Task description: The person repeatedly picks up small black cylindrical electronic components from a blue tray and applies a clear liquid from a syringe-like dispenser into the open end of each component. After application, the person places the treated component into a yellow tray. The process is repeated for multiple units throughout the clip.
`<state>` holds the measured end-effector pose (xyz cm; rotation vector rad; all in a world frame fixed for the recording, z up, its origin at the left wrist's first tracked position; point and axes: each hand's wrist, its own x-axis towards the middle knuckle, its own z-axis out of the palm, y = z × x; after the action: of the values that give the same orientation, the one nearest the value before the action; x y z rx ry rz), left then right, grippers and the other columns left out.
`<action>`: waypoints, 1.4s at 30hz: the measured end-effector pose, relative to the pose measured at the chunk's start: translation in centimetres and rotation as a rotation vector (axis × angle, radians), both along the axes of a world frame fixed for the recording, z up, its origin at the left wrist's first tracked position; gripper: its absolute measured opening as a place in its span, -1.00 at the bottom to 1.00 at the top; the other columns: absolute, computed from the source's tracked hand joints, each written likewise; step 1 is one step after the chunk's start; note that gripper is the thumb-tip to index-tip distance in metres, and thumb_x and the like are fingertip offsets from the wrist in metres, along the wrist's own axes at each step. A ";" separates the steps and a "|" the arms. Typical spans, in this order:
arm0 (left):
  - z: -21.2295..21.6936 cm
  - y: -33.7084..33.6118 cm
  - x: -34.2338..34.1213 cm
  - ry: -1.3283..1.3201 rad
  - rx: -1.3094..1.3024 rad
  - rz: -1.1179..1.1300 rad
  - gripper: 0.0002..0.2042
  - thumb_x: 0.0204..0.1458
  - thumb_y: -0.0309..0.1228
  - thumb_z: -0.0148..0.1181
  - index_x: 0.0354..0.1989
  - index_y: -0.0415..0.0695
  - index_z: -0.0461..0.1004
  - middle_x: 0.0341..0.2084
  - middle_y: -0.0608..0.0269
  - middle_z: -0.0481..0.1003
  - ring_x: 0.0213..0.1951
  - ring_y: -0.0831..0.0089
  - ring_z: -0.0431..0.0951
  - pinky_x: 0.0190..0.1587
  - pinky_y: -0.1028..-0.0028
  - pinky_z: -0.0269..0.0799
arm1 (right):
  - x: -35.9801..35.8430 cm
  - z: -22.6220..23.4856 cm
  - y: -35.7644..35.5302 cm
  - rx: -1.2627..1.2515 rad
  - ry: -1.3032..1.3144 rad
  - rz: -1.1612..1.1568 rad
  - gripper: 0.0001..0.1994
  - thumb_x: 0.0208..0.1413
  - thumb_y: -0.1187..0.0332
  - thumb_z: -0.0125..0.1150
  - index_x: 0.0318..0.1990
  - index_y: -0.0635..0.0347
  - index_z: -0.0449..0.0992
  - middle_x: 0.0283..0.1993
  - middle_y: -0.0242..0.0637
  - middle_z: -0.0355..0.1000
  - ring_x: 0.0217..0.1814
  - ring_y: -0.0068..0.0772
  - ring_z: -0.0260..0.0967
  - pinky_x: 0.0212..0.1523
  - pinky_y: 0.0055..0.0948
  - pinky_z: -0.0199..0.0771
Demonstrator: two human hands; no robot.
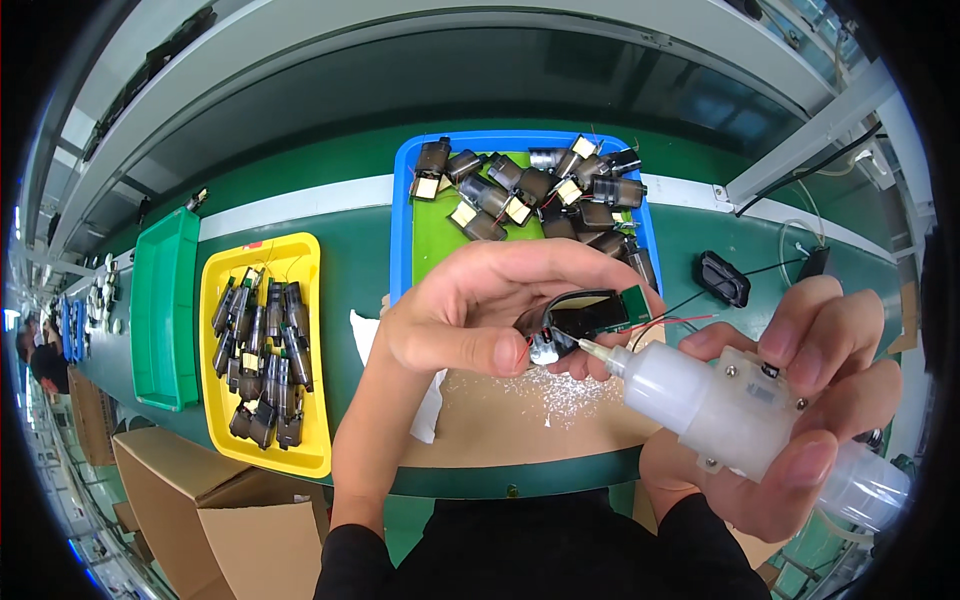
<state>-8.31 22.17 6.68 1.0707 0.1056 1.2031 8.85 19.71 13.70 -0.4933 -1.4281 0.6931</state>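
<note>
My left hand (470, 300) is closed around a small dark plastic casing (580, 318) with a green circuit board and thin red and black wires. In my right hand (825, 400) lies a white dispensing syringe (668, 388), tilted with its needle pointing left. The needle tip is at the near end of the casing, next to a whitish, shiny spot. Whether the tip touches the casing I cannot tell. Both hands are above a brown cardboard sheet (480, 425) scattered with white crumbs (550, 400).
Behind my hands, a blue tray (402, 230) with a green bottom holds several dark translucent casings. More fill a yellow tray (213, 380) on the left, beside a green tray (165, 310). A black plastic piece (722, 279) and cables are at right. A cardboard box (170, 470) stands lower left.
</note>
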 end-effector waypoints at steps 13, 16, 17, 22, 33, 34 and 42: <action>-0.8 0.9 -0.5 -0.126 0.139 -0.219 -0.38 -0.16 -0.44 0.14 0.09 -0.51 0.12 0.04 -0.18 0.22 0.10 0.13 0.25 -0.03 0.33 0.40 | 0.8 0.9 -0.2 -0.040 -0.190 0.042 -0.77 0.00 0.21 0.05 -0.49 0.07 0.16 -0.31 -0.29 0.04 -0.23 -0.40 0.05 -0.35 -0.40 0.60; 0.5 -0.1 -0.2 -0.009 0.030 -0.062 -0.36 -0.19 -0.19 0.22 -0.05 -0.50 0.22 -0.23 -0.16 0.35 -0.23 0.24 0.36 -0.21 0.37 0.34 | 0.7 0.7 -0.2 -0.032 -0.180 0.020 -0.76 -0.01 0.20 0.06 -0.49 0.07 0.15 -0.31 -0.31 0.04 -0.23 -0.42 0.06 -0.35 -0.41 0.60; 0.7 -0.3 -0.1 0.019 -0.002 -0.021 -0.34 -0.19 -0.12 0.24 -0.09 -0.50 0.25 -0.29 -0.16 0.38 -0.30 0.27 0.39 -0.25 0.38 0.32 | 0.6 0.7 -0.3 -0.038 -0.168 0.019 -0.75 -0.01 0.20 0.06 -0.50 0.07 0.15 -0.31 -0.31 0.04 -0.23 -0.42 0.06 -0.35 -0.42 0.60; 0.8 -0.4 -0.1 0.050 -0.020 0.015 -0.32 -0.20 -0.07 0.26 -0.12 -0.50 0.28 -0.35 -0.16 0.41 -0.37 0.28 0.42 -0.28 0.39 0.30 | 0.6 1.2 -0.6 -0.081 -0.172 0.037 -0.74 0.00 0.19 0.06 -0.50 0.08 0.15 -0.30 -0.33 0.04 -0.22 -0.43 0.06 -0.33 -0.45 0.60; 1.0 -0.4 -0.3 0.065 0.011 -0.005 -0.34 -0.20 -0.08 0.27 -0.14 -0.51 0.29 -0.38 -0.14 0.41 -0.38 0.26 0.42 -0.30 0.38 0.31 | 0.4 0.1 -0.5 -0.024 -0.006 0.054 -0.74 0.02 0.19 0.00 -0.34 0.18 0.17 -0.27 -0.31 0.04 -0.19 -0.42 0.03 -0.30 -0.45 0.59; 0.9 -0.4 -0.2 0.060 0.010 -0.009 -0.34 -0.20 -0.08 0.27 -0.14 -0.51 0.29 -0.38 -0.14 0.41 -0.38 0.26 0.42 -0.31 0.38 0.31 | 0.2 0.1 -0.7 -0.038 0.010 0.030 -0.74 0.02 0.19 0.00 -0.35 0.18 0.17 -0.27 -0.30 0.04 -0.19 -0.41 0.03 -0.31 -0.45 0.59; 0.5 -0.4 -0.5 0.019 0.030 -0.068 -0.36 -0.20 -0.20 0.24 -0.07 -0.53 0.25 -0.20 -0.20 0.36 -0.15 0.15 0.39 -0.13 0.30 0.37 | 0.2 -0.1 -0.5 -0.011 0.042 0.024 -0.75 0.00 0.19 -0.01 -0.42 0.15 0.15 -0.27 -0.29 0.05 -0.19 -0.40 0.04 -0.36 -0.42 0.60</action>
<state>-8.80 21.78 7.17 1.1036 0.0656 1.1367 9.04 19.21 13.60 -0.4687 -1.3937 0.7266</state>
